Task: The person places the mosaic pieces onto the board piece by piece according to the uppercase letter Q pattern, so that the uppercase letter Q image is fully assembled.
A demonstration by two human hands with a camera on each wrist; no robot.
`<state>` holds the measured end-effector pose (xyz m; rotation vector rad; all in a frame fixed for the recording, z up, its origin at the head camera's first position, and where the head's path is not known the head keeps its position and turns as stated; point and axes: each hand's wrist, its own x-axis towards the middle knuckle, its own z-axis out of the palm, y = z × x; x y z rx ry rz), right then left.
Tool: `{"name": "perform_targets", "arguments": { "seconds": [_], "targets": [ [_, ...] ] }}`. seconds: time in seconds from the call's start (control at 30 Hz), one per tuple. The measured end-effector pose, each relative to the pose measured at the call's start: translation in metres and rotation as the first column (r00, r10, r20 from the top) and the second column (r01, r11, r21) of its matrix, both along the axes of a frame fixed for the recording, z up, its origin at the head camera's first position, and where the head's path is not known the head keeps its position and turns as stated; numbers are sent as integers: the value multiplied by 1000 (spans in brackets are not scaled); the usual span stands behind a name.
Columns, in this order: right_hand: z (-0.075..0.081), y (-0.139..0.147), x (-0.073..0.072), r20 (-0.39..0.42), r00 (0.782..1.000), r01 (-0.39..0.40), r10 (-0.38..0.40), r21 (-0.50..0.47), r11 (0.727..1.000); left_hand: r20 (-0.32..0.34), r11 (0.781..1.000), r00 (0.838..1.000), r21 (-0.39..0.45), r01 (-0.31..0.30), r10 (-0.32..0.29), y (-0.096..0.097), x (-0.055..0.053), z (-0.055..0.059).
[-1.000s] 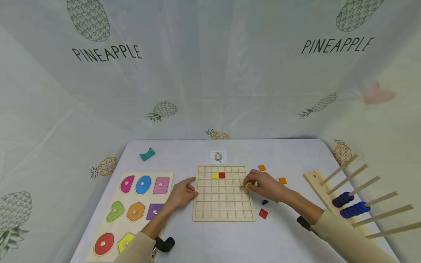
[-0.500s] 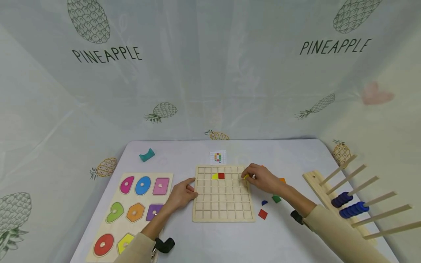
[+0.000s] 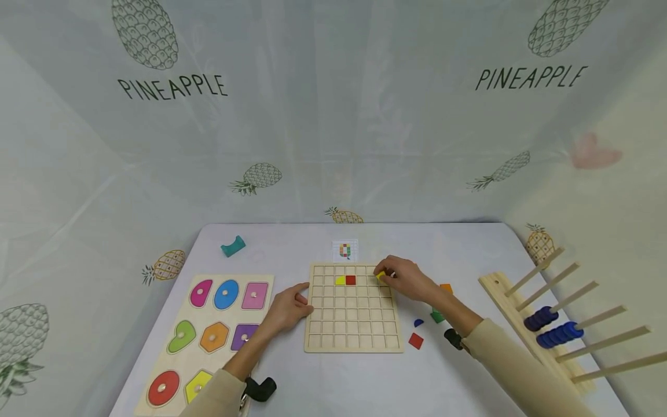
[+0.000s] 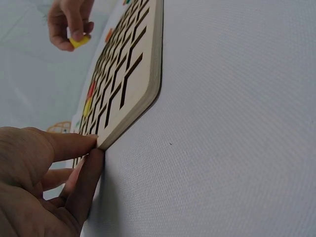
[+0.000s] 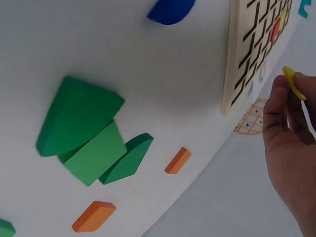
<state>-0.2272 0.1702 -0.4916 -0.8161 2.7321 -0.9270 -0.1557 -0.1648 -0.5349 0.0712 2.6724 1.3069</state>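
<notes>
The wooden grid board [image 3: 353, 320] lies mid-table, holding a yellow piece [image 3: 340, 280] and a red square tile [image 3: 351, 280] side by side in its second row. My left hand [image 3: 285, 308] rests against the board's left edge, thumb and index finger extended with their tips touching it. Between thumb and fingers of my right hand [image 3: 403, 277] is a small yellow block with a curved side [image 5: 294, 85], above the board's upper right part. A printed pattern card [image 3: 345, 251] lies just behind the board.
Right of the board lie a red tile [image 3: 416, 340], a blue half-round piece [image 5: 173, 11], several green pieces [image 5: 81, 116] and orange tiles [image 5: 94, 216]. A shape puzzle board [image 3: 226, 308] is on the left, a teal block [image 3: 233, 246] behind it, a peg rack [image 3: 537, 330] far right.
My right hand has moved left and away from me, carrying the yellow block from the board's right edge over the upper right squares. My left hand has stayed at the left edge.
</notes>
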Motion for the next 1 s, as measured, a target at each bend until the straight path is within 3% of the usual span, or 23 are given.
{"name": "perform_targets", "arguments": {
  "seconds": [0.27,0.5,1.0],
  "targets": [
    [0,-6,-10,61,996,66,-65,-22,998,-8,1000,1000,1,6,-6,0,1,-1],
    [-2,-7,-19,38,997,63,-62,-29,998,-9,1000,1000,1,4,-4,0,1,-1],
    [-10,-18,-28,118,993,25,-17,-65,998,-14,1000,1000,-10,7,-7,0,0,-2]
  ]
}}
